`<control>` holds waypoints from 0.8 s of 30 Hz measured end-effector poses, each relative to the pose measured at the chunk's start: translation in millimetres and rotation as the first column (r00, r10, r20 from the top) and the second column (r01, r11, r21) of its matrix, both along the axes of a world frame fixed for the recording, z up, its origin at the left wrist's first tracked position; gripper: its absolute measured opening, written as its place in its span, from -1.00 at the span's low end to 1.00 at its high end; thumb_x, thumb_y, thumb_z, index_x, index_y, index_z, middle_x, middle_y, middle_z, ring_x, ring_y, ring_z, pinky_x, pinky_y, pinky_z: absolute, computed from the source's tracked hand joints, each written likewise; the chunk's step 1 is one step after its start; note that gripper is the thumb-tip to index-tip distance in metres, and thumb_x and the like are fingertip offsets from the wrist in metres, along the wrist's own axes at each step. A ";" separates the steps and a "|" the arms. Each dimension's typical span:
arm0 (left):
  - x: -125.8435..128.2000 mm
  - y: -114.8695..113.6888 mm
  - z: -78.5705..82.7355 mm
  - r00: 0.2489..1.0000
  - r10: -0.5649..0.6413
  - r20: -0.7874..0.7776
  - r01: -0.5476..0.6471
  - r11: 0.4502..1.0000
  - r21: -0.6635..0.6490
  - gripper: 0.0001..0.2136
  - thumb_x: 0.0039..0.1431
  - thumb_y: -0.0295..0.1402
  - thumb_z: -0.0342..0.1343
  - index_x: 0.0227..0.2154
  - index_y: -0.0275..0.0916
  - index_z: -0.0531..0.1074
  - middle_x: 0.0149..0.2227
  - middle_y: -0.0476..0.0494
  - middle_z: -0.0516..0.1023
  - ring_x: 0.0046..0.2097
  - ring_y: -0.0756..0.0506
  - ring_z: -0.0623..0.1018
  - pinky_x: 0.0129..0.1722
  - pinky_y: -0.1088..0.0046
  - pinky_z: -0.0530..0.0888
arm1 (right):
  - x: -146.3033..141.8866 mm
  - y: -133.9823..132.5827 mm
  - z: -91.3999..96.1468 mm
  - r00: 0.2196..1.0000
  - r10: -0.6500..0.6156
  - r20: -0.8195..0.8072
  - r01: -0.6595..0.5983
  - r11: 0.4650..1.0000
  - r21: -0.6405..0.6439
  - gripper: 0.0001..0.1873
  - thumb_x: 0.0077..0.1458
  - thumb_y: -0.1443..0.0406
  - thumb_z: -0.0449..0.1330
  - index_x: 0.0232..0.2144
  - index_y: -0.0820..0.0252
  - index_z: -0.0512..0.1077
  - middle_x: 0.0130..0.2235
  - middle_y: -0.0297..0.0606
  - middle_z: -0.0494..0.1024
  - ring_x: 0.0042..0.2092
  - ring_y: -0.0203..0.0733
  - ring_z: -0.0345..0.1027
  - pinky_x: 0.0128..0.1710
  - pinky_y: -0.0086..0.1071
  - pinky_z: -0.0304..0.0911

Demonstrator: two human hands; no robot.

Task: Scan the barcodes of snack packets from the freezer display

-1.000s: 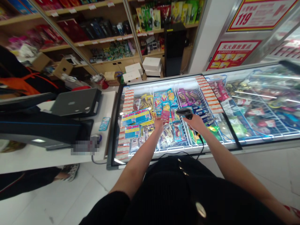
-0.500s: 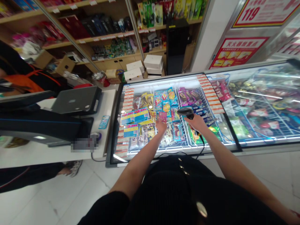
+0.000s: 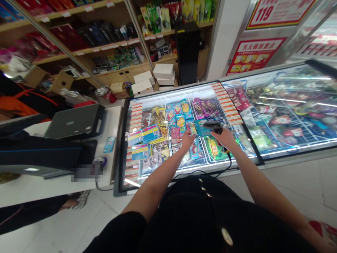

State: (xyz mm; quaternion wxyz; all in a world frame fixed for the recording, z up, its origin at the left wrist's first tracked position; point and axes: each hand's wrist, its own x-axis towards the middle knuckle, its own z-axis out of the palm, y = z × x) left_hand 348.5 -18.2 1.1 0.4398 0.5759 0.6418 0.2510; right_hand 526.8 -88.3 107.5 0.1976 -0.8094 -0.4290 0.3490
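My right hand [image 3: 224, 138] is wrapped round a black corded barcode scanner [image 3: 212, 125], its head pointing left over the freezer. A teal packet [image 3: 201, 128] shows just left of the scanner; whether my right hand also touches it is unclear. Left of that packet, my left hand [image 3: 187, 140] hovers over the ice cream packs, fingers slightly apart and seemingly holding nothing. A pink packet [image 3: 175, 134] lies beside my left hand. Blue-and-yellow packs [image 3: 150, 133] lie further left.
The chest freezer [image 3: 121, 154] has a glass top and wire baskets inside. To its left is a counter [image 3: 112, 121] with a closed dark laptop-like device [image 3: 75, 121] and a monitor. Another person's leg [image 3: 31, 214] shows below the counter. White boxes [image 3: 163, 71] stand behind the freezer.
My left hand has moved right, off the pink packet, towards the teal packet. The teal packet now shows more clearly beside the scanner. The whole view has shifted slightly.
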 end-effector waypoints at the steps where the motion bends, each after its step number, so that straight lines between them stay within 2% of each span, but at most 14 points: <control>1: 7.9 1.9 -0.5 1.000 -0.011 0.000 0.011 1.000 -0.015 -0.79 0.05 -0.31 0.27 -0.32 -0.22 0.37 -0.27 -0.19 0.54 -0.16 -0.19 0.55 -0.10 0.30 0.40 | 3.0 -1.5 -0.2 1.000 -0.011 -0.005 0.011 1.000 0.004 -0.72 0.12 0.12 0.20 -0.48 0.19 0.37 -0.66 -0.30 0.41 -0.60 -0.20 0.39 -0.53 -0.42 0.25; 5: 38.0 8.1 -4.1 0.999 -0.035 -0.032 0.033 0.996 -0.080 -0.59 -0.15 -0.16 0.41 -0.40 -0.19 0.29 -0.41 -0.11 0.49 -0.21 -0.20 0.55 -0.19 0.33 0.39 | 13.3 -7.9 -0.5 0.998 -0.056 -0.027 0.056 0.998 0.018 -0.73 0.12 0.12 0.20 -0.48 0.19 0.38 -0.64 -0.29 0.44 -0.63 -0.22 0.36 -0.54 -0.41 0.26; 8: 51.5 12.4 -7.2 0.996 -0.044 -0.073 0.036 0.994 -0.106 -0.54 -0.25 -0.16 0.46 -0.47 -0.17 0.25 -0.44 -0.10 0.47 -0.19 -0.23 0.54 -0.21 0.34 0.38 | 19.0 -12.4 0.2 0.995 -0.083 -0.054 0.084 0.996 0.027 -0.74 0.12 0.13 0.19 -0.47 0.19 0.38 -0.65 -0.31 0.42 -0.64 -0.23 0.34 -0.56 -0.41 0.27; 14: 51.9 20.2 -6.3 0.999 -0.039 -0.038 0.034 0.993 -0.116 -0.65 -0.09 -0.37 0.37 -0.63 -0.18 0.22 -0.62 0.00 0.32 -0.24 -0.19 0.54 -0.20 0.38 0.39 | 27.6 -16.7 2.3 0.994 -0.100 -0.045 0.100 0.995 0.002 -0.72 0.12 0.11 0.20 -0.43 0.21 0.40 -0.65 -0.31 0.42 -0.63 -0.21 0.36 -0.57 -0.41 0.26; 17: 48.1 24.0 2.6 0.999 -0.017 0.029 0.021 0.990 -0.141 -0.70 -0.01 -0.42 0.29 -0.63 -0.19 0.23 -0.63 0.03 0.29 -0.34 -0.12 0.51 -0.26 0.41 0.41 | 29.3 -16.3 4.1 0.995 -0.094 -0.033 0.094 0.996 -0.008 -0.73 0.13 0.12 0.20 -0.44 0.22 0.41 -0.66 -0.30 0.42 -0.64 -0.22 0.36 -0.55 -0.41 0.26; 20: 43.1 30.7 17.3 0.986 0.049 0.162 -0.019 0.982 -0.187 -0.76 0.07 -0.48 0.20 -0.60 -0.21 0.25 -0.60 0.07 0.28 -0.47 -0.02 0.44 -0.35 0.44 0.44 | 28.9 -15.4 4.8 0.996 -0.088 -0.031 0.087 0.996 -0.016 -0.73 0.13 0.13 0.20 -0.45 0.21 0.41 -0.66 -0.31 0.42 -0.63 -0.23 0.36 -0.53 -0.42 0.27; 24: 33.1 44.3 36.0 0.965 0.086 0.248 -0.039 0.981 -0.189 -0.82 0.05 -0.51 0.21 -0.56 -0.25 0.32 -0.55 0.05 0.34 -0.48 0.02 0.43 -0.37 0.45 0.48 | 27.9 -15.0 1.8 0.999 -0.035 -0.014 0.035 0.999 -0.015 -0.70 0.14 0.11 0.20 -0.48 0.21 0.41 -0.66 -0.30 0.42 -0.62 -0.22 0.37 -0.53 -0.42 0.25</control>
